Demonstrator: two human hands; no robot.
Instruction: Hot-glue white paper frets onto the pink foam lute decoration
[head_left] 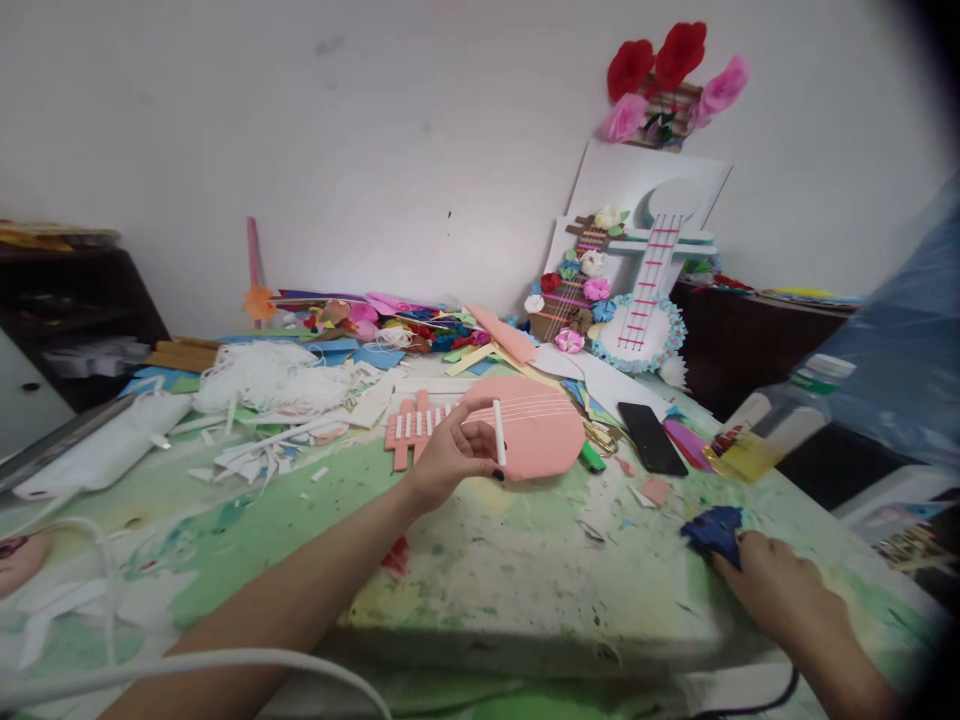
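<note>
My left hand pinches a short white strip between thumb and fingers, held upright just in front of a pink foam guitar shape with white frets that lies flat on the table. My right hand rests at the right of the table, fingers closed on a dark blue tool, likely a glue gun, with a black cord running off below.
A black phone lies right of the pink guitar. White paper scraps, coloured foam pieces, finished guitar crafts with flowers against the wall, a plastic bottle and a white cable crowd the paint-stained table.
</note>
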